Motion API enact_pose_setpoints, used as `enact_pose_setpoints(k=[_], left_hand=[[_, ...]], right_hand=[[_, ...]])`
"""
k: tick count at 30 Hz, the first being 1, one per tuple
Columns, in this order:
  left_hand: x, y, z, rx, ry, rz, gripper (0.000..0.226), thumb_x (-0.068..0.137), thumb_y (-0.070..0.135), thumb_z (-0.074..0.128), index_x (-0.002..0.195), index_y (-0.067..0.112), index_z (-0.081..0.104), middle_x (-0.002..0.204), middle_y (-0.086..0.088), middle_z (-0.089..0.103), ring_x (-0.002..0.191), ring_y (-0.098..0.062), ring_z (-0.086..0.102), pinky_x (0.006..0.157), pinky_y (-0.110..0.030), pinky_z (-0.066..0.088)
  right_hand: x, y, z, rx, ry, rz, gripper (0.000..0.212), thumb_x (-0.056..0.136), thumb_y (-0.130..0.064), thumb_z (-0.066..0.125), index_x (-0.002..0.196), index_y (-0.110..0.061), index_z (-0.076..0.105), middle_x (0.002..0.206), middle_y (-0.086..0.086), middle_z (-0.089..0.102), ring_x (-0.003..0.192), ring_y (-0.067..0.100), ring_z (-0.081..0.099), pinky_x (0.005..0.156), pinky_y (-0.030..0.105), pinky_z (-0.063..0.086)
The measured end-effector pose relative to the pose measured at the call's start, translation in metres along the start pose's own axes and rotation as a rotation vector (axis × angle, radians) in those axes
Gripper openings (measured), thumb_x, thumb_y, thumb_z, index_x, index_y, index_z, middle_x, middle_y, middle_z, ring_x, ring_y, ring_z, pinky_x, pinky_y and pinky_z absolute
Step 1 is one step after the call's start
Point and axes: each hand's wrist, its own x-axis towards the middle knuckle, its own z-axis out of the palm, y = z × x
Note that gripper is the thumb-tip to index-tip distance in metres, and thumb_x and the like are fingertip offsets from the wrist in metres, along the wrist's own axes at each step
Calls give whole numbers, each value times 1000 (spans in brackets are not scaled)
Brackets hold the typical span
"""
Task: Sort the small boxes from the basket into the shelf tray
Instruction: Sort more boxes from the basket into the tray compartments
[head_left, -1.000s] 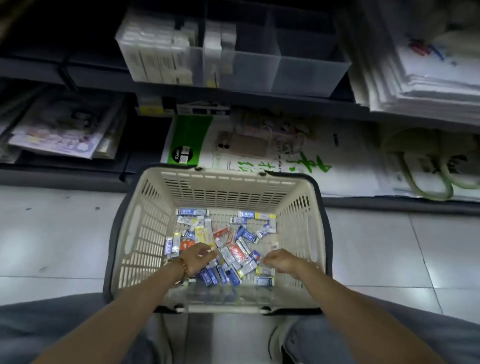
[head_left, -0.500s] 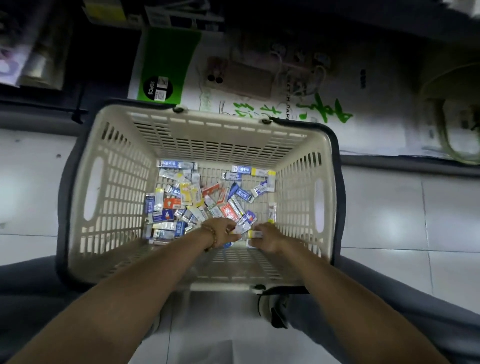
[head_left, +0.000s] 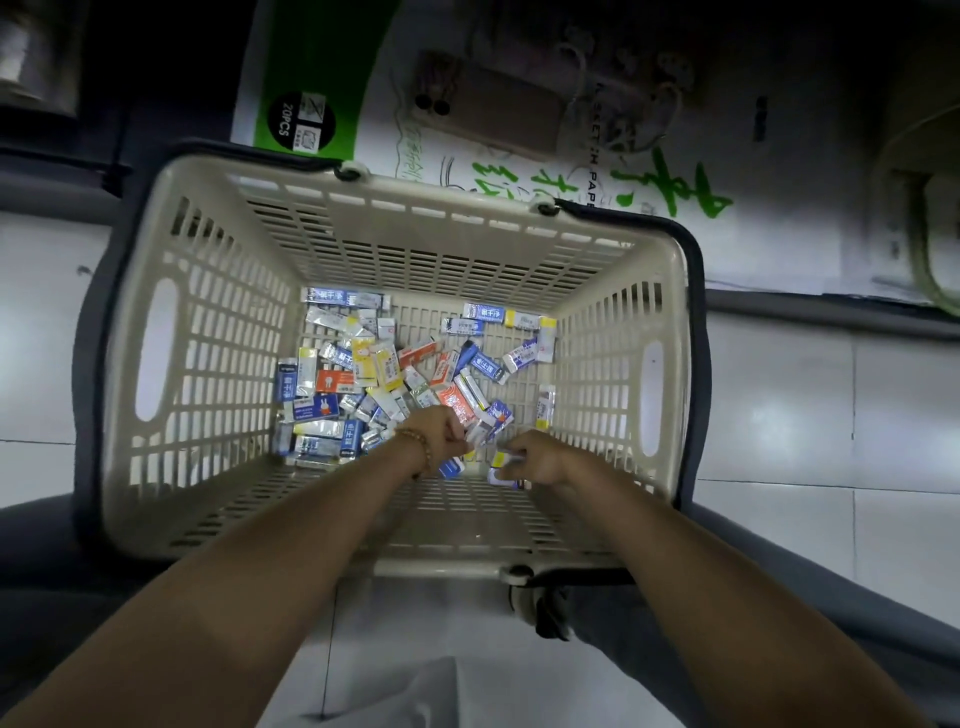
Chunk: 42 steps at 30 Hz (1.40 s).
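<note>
Head view looks down into a cream basket (head_left: 415, 244) on the floor (head_left: 779, 415), with many small boxes (head_left: 374, 374) piled at its bottom, mostly left and far. Near the middle, the left hand (head_left: 439, 434) curls round a white box (head_left: 475, 434). Just beside it, the right hand (head_left: 537, 460) pinches a yellow-and-white box (head_left: 501, 461).
</note>
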Motion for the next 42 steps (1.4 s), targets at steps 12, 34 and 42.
enact_pose_setpoints(k=[12, 34, 42], left_hand=[[-25, -18, -56, -687, 79, -178, 19, 93, 6, 51, 77, 10, 42, 91, -12, 58, 74, -16, 62, 51, -18, 55], [-31, -28, -45, -1046, 1, -267, 48, 77, 20, 72, 119, 11, 50, 126, -10, 53, 85, -18, 65, 63, -22, 58], [-25, -28, -37, -967, 1, -291, 98, 68, 27, 79, 145, 6, 22, 143, -12, 40, 79, -13, 68, 66, -23, 58]], right_hand=[[-24, -15, -8, 810, -74, 5, 37, 93, -15, 56, 128, -5, 49, 122, 9, 62, 113, 22, 59, 86, 28, 47], [-16, -13, 2, 178, 22, -119, 40, 89, -29, 63, 125, -10, 60, 128, 6, 56, 119, 20, 51, 95, 23, 35], [2, -7, 20, 117, 182, -176, 26, 79, -12, 74, 101, 0, 68, 113, 12, 66, 108, 23, 60, 97, 30, 45]])
